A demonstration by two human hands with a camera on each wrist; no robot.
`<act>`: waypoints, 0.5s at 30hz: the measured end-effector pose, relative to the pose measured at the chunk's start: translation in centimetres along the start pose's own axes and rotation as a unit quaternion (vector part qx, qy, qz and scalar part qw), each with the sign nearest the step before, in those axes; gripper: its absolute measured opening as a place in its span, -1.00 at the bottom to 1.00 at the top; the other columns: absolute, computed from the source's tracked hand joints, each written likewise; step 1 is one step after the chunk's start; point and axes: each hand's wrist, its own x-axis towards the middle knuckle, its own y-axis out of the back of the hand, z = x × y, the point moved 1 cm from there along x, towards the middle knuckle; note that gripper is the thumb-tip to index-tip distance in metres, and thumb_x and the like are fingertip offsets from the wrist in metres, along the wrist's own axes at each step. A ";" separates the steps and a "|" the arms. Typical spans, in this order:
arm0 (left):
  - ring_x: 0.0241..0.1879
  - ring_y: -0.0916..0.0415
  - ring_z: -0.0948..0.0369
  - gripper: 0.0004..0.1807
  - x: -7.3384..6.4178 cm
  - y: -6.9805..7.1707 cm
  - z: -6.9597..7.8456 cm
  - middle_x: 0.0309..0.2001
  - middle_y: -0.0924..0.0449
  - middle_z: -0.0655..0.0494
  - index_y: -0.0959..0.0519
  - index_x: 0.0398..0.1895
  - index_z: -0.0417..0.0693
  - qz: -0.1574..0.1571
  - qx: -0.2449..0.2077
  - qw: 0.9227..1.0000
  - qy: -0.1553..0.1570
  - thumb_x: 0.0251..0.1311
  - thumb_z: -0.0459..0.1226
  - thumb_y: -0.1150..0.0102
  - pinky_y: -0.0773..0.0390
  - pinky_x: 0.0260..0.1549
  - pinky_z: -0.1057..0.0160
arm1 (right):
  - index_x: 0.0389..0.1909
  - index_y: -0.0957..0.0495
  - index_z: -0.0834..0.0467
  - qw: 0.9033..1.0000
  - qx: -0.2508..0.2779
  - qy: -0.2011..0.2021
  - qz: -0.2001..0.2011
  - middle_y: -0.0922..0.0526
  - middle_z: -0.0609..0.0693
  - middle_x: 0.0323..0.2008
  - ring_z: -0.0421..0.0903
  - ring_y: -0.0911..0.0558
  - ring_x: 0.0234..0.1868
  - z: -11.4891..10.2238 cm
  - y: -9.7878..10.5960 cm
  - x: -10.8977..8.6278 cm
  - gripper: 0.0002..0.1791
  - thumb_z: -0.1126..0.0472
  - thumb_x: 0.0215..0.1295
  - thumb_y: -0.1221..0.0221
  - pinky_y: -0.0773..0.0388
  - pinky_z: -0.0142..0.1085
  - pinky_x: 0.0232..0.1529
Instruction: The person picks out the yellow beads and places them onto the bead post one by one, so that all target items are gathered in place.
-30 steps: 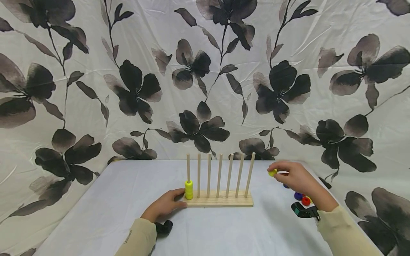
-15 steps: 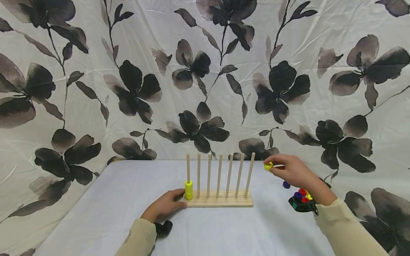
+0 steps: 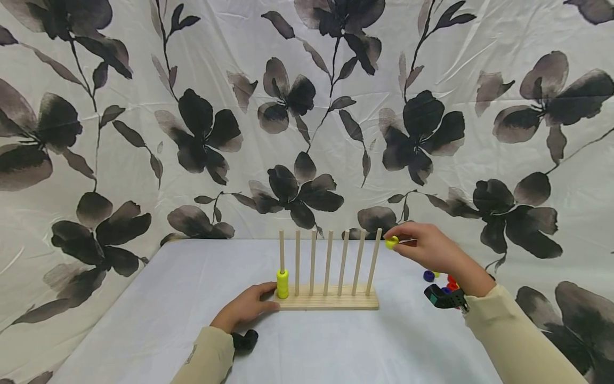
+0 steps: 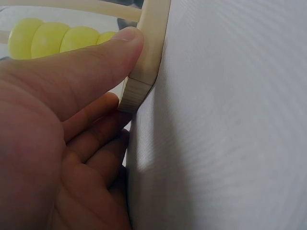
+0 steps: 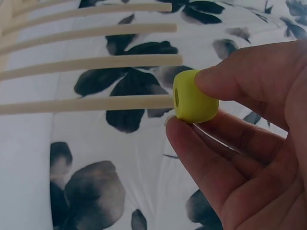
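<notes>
1. Step in hand, as far as I'm judging: bead threading, mid-carry. The right hand (image 3: 429, 248) is pinching a yellow bead (image 3: 391, 244) between thumb and fingers (image 5: 201, 158), and it's hovering just beside the tip of the rightmost peg (image 3: 373, 264). In the head view I'm seeing a small gap there, so no contact.
2. Meanwhile the left hand (image 3: 247, 306) is gripping the left end of the wooden base (image 3: 331, 304), thumb on one side, fingers round the other. I'm guessing it's doing steadying duty.
3. Next move, my read: a stack of yellow beads (image 3: 283, 285) is sitting on the leftmost peg (image 3: 282, 250) and the rest are standing bare, so I'm leaning toward going across to that one, centring the hole over the tip and letting go.
4. Looks-wise, the pinched bead is showing bright yellow, smooth and rounded, with a dark hole. In the right wrist view that hole is roughly lining up with the pegs' direction, so I'm not expecting much twisting.
5. Spares: a blue bead (image 3: 429, 276) and some red beads (image 3: 452, 281) are lying on the surface (image 3: 201, 277) near the right wrist, partly hidden.
</notes>
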 end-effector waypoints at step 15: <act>0.42 -0.18 -0.14 -0.27 0.0 0.1 0.0 0.38 -0.36 -0.07 -0.39 0.35 -0.01 0.000 0.002 1.000 -0.005 0.10 -0.06 -0.36 -0.20 0.35 -0.25 | -0.03 -0.63 0.05 0.998 0.010 0.060 -0.015 -0.70 -0.04 -0.10 -0.20 -0.68 -0.18 -2.0 0.3 1.5 -0.74 0.30 0.27 -0.23 -0.65 -0.34 -0.19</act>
